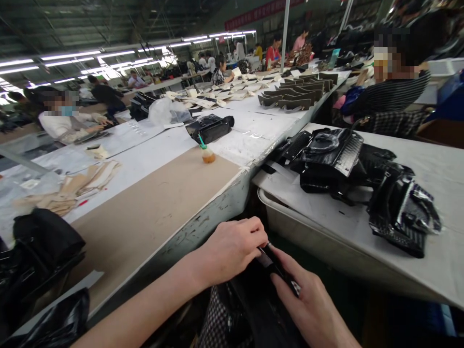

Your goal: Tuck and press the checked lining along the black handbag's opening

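A black glossy bag piece (pixel 261 304) is held low in front of me, below the table edge. My left hand (pixel 232 249) is closed with bent fingers at its upper edge, gripping near a dark strip. On the right side, my right hand (pixel 304 295) pinches the same edge between thumb and fingers. The fingertips of both hands are close together at the top of the piece. Checked black-and-white fabric (pixel 213 319) shows beneath it.
A table (pixel 155 198) on the left carries a glue bottle (pixel 207 153), a black bag (pixel 210 128) and black bags (pixel 43 246). Wrapped black bags (pixel 333 154) lie on the right table (pixel 435 193). A person (pixel 387 92) sits at right; others work further back.
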A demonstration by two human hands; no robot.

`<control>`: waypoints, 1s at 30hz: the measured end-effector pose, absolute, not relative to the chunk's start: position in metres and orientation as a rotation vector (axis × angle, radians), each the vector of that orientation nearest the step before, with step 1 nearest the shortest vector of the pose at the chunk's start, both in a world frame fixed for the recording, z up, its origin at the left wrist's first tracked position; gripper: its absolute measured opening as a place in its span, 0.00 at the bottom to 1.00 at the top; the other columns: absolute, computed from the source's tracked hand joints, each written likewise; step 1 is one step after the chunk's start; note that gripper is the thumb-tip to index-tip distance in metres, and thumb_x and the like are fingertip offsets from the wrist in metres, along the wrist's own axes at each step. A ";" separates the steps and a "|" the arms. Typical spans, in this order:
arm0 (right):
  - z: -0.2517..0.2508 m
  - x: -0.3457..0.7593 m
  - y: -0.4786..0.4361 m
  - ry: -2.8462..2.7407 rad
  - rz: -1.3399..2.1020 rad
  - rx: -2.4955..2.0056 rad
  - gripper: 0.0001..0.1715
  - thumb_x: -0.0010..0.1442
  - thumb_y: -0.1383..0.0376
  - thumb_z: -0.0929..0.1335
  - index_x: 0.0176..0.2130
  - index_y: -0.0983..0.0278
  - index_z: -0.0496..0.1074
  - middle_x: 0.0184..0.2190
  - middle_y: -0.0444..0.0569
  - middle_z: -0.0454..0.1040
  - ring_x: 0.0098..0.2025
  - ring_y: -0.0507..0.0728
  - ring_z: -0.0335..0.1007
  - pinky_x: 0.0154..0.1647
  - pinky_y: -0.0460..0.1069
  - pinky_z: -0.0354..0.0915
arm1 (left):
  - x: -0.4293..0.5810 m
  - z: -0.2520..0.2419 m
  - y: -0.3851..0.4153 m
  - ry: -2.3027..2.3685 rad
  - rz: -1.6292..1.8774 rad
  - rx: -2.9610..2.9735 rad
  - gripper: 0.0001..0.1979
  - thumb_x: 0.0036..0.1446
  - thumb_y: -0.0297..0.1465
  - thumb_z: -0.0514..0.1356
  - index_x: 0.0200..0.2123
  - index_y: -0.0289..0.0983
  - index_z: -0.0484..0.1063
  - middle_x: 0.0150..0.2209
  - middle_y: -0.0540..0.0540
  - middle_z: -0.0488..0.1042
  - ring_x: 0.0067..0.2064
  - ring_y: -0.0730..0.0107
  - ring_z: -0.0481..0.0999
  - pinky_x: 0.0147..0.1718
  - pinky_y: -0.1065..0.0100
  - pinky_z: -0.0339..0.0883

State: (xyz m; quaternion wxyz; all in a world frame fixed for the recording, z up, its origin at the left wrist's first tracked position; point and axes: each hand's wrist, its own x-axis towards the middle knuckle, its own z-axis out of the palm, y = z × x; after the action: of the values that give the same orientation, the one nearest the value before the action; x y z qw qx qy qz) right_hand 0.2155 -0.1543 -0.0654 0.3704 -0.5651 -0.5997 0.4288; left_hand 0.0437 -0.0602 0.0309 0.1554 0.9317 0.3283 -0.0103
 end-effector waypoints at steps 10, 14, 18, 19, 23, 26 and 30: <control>-0.072 0.211 -0.148 -1.456 1.145 -1.434 0.26 0.61 0.66 0.63 0.59 0.63 0.67 0.55 0.50 0.73 0.53 0.62 0.72 0.58 0.59 0.66 | 0.052 0.019 -0.047 0.533 0.019 2.937 0.05 0.63 0.26 0.57 0.34 0.37 0.70 0.41 0.47 0.75 0.43 0.67 0.73 0.43 0.68 0.66; -0.069 0.213 -0.146 -1.439 1.158 -1.422 0.26 0.61 0.67 0.64 0.59 0.59 0.68 0.54 0.47 0.74 0.52 0.61 0.73 0.57 0.57 0.67 | 0.050 0.016 -0.049 0.455 0.052 3.020 0.09 0.65 0.24 0.51 0.35 0.35 0.70 0.40 0.43 0.76 0.43 0.65 0.74 0.43 0.67 0.68; -0.062 0.214 -0.145 -1.459 1.176 -1.457 0.25 0.62 0.64 0.64 0.58 0.58 0.69 0.52 0.45 0.75 0.51 0.62 0.74 0.54 0.57 0.69 | 0.047 0.013 -0.051 0.538 0.114 3.048 0.09 0.65 0.24 0.50 0.38 0.34 0.70 0.40 0.42 0.76 0.42 0.65 0.74 0.42 0.67 0.69; -0.061 0.214 -0.145 -1.472 1.177 -1.465 0.24 0.63 0.63 0.64 0.58 0.58 0.69 0.52 0.45 0.75 0.52 0.62 0.73 0.54 0.57 0.69 | 0.047 0.012 -0.051 0.574 0.127 3.049 0.09 0.65 0.24 0.51 0.39 0.33 0.70 0.39 0.42 0.76 0.41 0.65 0.75 0.41 0.67 0.69; -0.064 0.214 -0.145 -1.508 1.145 -1.488 0.23 0.65 0.60 0.64 0.58 0.59 0.69 0.54 0.46 0.74 0.54 0.64 0.72 0.55 0.58 0.68 | 0.049 0.010 -0.052 0.683 0.114 3.045 0.07 0.64 0.24 0.52 0.37 0.33 0.70 0.37 0.43 0.75 0.39 0.64 0.75 0.37 0.66 0.70; -0.066 0.215 -0.145 -1.529 1.117 -1.511 0.23 0.66 0.58 0.63 0.58 0.59 0.70 0.53 0.47 0.75 0.50 0.65 0.74 0.52 0.58 0.70 | 0.051 0.010 -0.052 0.727 0.079 3.044 0.07 0.64 0.25 0.52 0.36 0.33 0.70 0.36 0.44 0.74 0.38 0.64 0.75 0.35 0.66 0.69; -0.065 0.215 -0.145 -1.583 1.079 -1.489 0.23 0.68 0.57 0.61 0.57 0.59 0.71 0.44 0.47 0.80 0.43 0.63 0.78 0.43 0.54 0.74 | 0.052 0.009 -0.052 0.759 0.053 3.027 0.07 0.64 0.26 0.53 0.34 0.34 0.69 0.34 0.46 0.73 0.35 0.65 0.74 0.32 0.66 0.67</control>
State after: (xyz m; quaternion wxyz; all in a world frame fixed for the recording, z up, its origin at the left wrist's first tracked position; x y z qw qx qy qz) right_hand 0.2150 -0.1451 -0.0649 0.3499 -0.5749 -0.6111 0.4167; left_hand 0.0520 -0.0517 0.0090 0.0103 0.9698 0.2432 0.0170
